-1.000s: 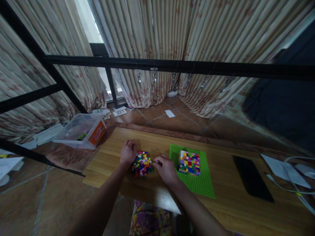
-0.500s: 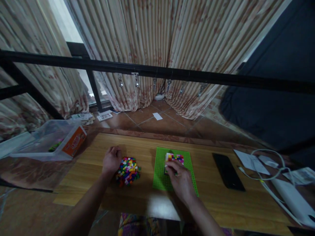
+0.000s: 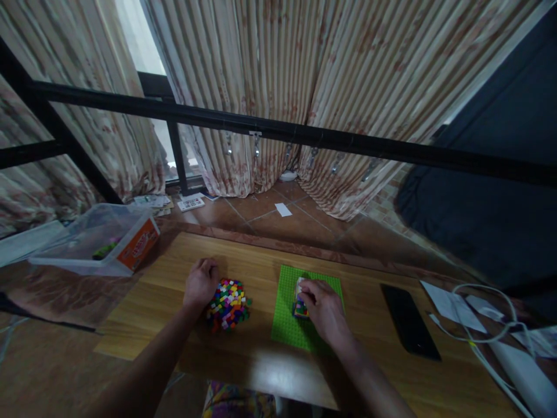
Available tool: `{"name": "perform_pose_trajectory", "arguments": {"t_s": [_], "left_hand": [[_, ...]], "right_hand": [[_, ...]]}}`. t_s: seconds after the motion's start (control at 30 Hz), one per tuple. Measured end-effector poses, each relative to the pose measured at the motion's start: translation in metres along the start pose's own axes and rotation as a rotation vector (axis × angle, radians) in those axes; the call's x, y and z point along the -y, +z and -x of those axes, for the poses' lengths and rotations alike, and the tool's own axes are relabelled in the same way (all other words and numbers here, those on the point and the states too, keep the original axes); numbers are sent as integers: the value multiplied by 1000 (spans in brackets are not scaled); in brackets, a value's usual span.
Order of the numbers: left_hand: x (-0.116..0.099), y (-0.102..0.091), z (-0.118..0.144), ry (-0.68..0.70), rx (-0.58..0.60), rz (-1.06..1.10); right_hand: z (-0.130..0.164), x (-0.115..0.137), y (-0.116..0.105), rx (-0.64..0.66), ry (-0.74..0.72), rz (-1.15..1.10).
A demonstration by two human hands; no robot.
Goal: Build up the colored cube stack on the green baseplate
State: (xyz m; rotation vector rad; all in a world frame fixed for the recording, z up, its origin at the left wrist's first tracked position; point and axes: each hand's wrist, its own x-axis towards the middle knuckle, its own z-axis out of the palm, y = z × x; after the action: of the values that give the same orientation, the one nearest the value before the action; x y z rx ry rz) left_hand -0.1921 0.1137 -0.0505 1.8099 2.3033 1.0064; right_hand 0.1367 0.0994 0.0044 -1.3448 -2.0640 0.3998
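My left hand point(image 3: 201, 284) rests on the table at the left edge of a pile of small coloured bricks point(image 3: 228, 303). Its fingers are curled in, and what they hold, if anything, is hidden. On a green studded baseplate point(image 3: 285, 328) stands a small block of coloured bricks point(image 3: 300, 309), white along its far left edge. My right hand point(image 3: 326, 309) is over this block, thumb and forefinger pinched together at its white part. The hand covers most of the block, and I cannot make out anything between the fingertips.
A black phone point(image 3: 409, 322) lies right of the baseplate, with white cables point(image 3: 483, 287) and papers beyond it. A clear plastic box point(image 3: 98, 238) with an orange label stands off the table's left end. A black rail point(image 3: 278, 129) crosses in front of striped curtains.
My right hand has come down over the brick block, covering its far right part, which showed before. My left hand stays beside the pile. The whole view has shifted slightly.
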Motion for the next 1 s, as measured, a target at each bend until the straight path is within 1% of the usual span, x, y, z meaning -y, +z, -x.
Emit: {"name": "perform_pose_trajectory", "arguments": {"t_s": [0.17,0.43,0.57,0.67,0.8,0.9,1.0], "left_hand": [[0,0,1,2,-4,13],[0,2,2,-6,-9,19],[1,2,2,-4,2,14],[0,2,2,-12,2,9],[-1,2,3,-17,9,15],[-1,2,4,-24,9,26],[-2,1,5,-28,1,40]], "right_hand": [[-2,-2,0,-1,-4,-4],[4,-1,-6,5,-21,4],[5,6,-8,-35,4,-12],[4,15,-8,-28,-32,33],[-7,27,-6,51,-87,241],[-21,36,4,212,-123,454],[-33,42,21,388,-154,658]]}}
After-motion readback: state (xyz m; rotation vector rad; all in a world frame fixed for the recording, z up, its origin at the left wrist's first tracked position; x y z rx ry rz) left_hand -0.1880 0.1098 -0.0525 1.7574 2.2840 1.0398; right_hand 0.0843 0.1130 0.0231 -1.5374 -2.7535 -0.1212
